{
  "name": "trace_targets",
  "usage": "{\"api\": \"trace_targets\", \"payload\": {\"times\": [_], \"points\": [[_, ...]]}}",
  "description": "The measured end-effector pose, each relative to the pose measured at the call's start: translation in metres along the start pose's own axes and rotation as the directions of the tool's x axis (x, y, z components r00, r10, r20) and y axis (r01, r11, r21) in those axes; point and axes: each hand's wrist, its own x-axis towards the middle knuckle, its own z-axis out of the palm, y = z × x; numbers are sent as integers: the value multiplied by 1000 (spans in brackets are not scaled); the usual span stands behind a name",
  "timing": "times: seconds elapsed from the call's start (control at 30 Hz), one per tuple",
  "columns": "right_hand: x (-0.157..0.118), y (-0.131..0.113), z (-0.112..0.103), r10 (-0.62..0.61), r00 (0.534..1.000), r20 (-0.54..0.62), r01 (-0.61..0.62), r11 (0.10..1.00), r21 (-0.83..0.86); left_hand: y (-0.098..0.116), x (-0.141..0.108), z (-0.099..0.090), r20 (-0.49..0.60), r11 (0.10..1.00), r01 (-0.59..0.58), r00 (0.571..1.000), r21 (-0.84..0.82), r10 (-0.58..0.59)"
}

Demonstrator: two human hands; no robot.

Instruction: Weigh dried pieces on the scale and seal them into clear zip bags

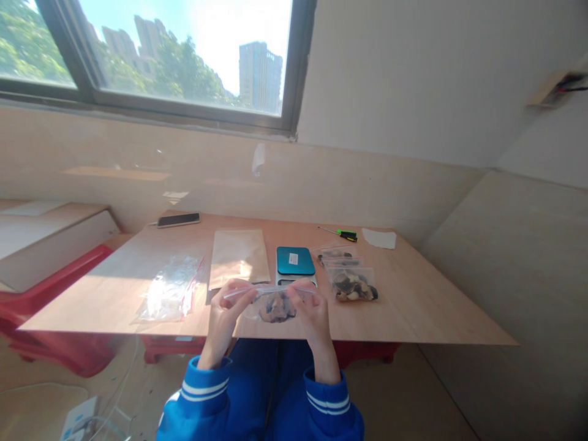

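A clear zip bag (252, 310) with dark, dried mushroom-like pieces (278, 307) inside is held at the table's front edge. My left hand (229, 309) pinches the left part of its top strip between thumb and fingers. On the right part of the same strip, my right hand (310, 309) is closed in a pinch. Whether the strip is sealed I cannot tell. Just beyond the bag stands a small digital scale (295, 261) with a blue-green top, its front partly hidden by the bag and my fingers.
Filled zip bags (353, 285) lie right of the scale. To the left are a brown paper sheet or envelope (239, 254) and clear plastic bags (168, 291). Further back are a phone (179, 220), a screwdriver (345, 234) and a white paper piece (379, 238).
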Motion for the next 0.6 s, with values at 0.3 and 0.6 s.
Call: {"api": "trace_targets", "payload": {"times": [0.3,0.6], "points": [[-1,-4,-5,130,978,164,-142,988,66,0,-1,-1,167,991,92,983,-92,-76],[-1,-5,-3,88,981,175,-97,994,43,-5,0,-9,285,994,52,958,-93,-24]]}}
